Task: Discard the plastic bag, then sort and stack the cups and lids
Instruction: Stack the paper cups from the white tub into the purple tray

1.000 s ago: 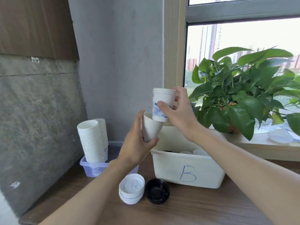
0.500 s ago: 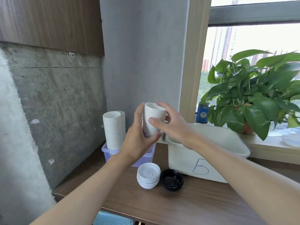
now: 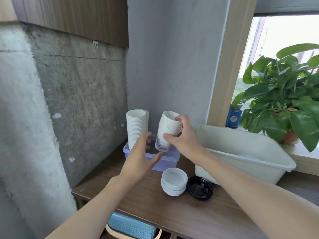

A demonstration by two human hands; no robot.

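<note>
My right hand (image 3: 183, 138) grips a tilted stack of white paper cups (image 3: 166, 129) whose bottom cup has a blue print, held just above the small clear lilac bin (image 3: 168, 161). My left hand (image 3: 142, 156) is open below and left of that stack, fingers spread, not touching it. Two tall stacks of plain white cups (image 3: 135, 127) stand in the bin's back left corner. A pile of white lids (image 3: 174, 181) and a black lid (image 3: 200, 188) lie on the wooden table in front of the bin.
A large white bin (image 3: 241, 152) with lids inside stands right of the small bin. A potted plant (image 3: 284, 104) and a blue box (image 3: 233, 118) sit on the window sill. Concrete walls close off the left and back. A blue basket (image 3: 131, 226) sits under the table.
The loose cup went onto the stack. My left hand let go of the stack and opened. My right hand carried the stack left and down over the lilac bin.
</note>
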